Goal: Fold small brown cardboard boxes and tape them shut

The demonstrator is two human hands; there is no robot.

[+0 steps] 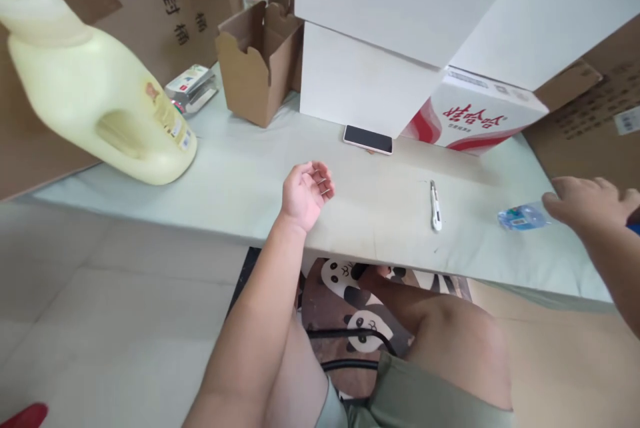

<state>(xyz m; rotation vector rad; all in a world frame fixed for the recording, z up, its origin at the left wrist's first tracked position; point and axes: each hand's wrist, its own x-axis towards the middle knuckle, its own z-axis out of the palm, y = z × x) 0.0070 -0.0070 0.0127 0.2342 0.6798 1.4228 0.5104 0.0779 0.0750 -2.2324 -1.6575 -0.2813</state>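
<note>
Near the middle of the cloth-covered table (240, 175), my left hand (307, 195) is palm up, fingers loosely bent and apart, with nothing in it. At the right edge, the fingers of my right hand (590, 205) curl around what looks like a clear plastic bottle (523, 217) with blue print. Its one end sticks out left of the thumb, and the hand hides its middle. Something dark blue shows beyond my right wrist; I cannot tell whether it belongs to the bottle. Between my hands lies a white utility knife (435, 207). A phone (369, 139) lies farther back.
A large pale-yellow jug (90, 88) stands at the left. Behind it are a clear package (193, 89) and an open cardboard box (257, 68). White boxes (350, 75) and a red-and-white carton (480, 111) line the back. My legs are below the table's front edge.
</note>
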